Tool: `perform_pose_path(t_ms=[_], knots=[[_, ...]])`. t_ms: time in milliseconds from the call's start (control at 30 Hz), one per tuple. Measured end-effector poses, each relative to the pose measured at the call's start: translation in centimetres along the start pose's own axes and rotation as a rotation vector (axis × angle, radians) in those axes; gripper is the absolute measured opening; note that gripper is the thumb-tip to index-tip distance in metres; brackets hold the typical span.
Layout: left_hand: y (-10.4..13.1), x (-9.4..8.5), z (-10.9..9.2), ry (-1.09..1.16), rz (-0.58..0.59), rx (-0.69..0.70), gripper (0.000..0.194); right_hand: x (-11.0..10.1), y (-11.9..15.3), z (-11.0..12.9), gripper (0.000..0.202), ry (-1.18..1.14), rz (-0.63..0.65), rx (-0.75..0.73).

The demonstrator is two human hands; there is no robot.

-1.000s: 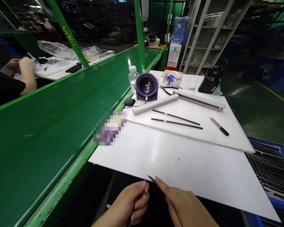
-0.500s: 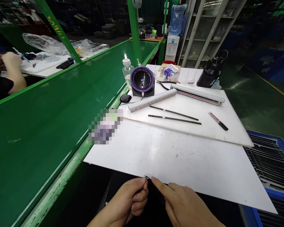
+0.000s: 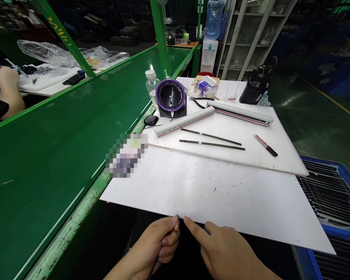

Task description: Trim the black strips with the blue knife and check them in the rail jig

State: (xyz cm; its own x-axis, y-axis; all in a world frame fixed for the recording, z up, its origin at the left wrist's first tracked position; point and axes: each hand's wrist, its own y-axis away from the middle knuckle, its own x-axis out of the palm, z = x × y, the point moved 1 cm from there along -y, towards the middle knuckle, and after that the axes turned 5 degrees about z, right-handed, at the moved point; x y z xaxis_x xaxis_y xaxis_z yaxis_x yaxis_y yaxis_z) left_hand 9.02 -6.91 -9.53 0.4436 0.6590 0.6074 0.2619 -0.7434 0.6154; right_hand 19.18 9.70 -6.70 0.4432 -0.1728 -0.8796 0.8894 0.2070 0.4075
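My left hand (image 3: 159,243) is closed at the table's near edge, thumb and forefinger pinching a thin dark strip (image 3: 178,216); a dark length also shows below the fist. Close to its right, my right hand (image 3: 218,245) has its forefinger stretched toward the strip's tip; its other fingers are curled and partly hidden, and what they hold, if anything, is not visible. Farther off, two dark strips (image 3: 211,145) lie on a white foam board (image 3: 268,163), beside a white train-like shell (image 3: 185,121), a second shell (image 3: 240,113) and a knife with a black handle (image 3: 265,145).
A round purple-rimmed fan (image 3: 171,96), a clear bottle (image 3: 152,87), a black case (image 3: 151,120), pliers (image 3: 198,102) and a black flask (image 3: 256,83) stand or lie toward the back. A green conveyor (image 3: 61,136) runs left; blue crates (image 3: 332,186) sit right. Another person's hand (image 3: 7,79) is far left.
The whole view has shifted slightly, with table items appearing a little farther left and up. My hands stay close together at the table edge, the left still pinching the strip.
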Motion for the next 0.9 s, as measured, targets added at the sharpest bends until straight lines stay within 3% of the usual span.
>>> perform_pose_path(t_ms=[167, 433, 667, 900], knots=[[-0.1, -0.2, -0.1, -0.011, 0.001, -0.013, 0.031, 0.0, 0.1, -0.4, 0.075, -0.163, -0.054, -0.005], [-0.1, 0.0, 0.0, -0.030, -0.014, 0.008, 0.035, 0.8, -0.1, 0.9, 0.078, 0.093, 0.038, 0.022], [-0.2, -0.2, 0.1, -0.020, 0.000, 0.012, 0.035, 1.8, 0.1, 0.4, 0.077, -0.162, -0.064, 0.019], [-0.3, -0.4, 0.2, -0.042, 0.005, 0.020, 0.037, 1.3, 0.0, 0.6, 0.078, -0.103, -0.009, 0.024]])
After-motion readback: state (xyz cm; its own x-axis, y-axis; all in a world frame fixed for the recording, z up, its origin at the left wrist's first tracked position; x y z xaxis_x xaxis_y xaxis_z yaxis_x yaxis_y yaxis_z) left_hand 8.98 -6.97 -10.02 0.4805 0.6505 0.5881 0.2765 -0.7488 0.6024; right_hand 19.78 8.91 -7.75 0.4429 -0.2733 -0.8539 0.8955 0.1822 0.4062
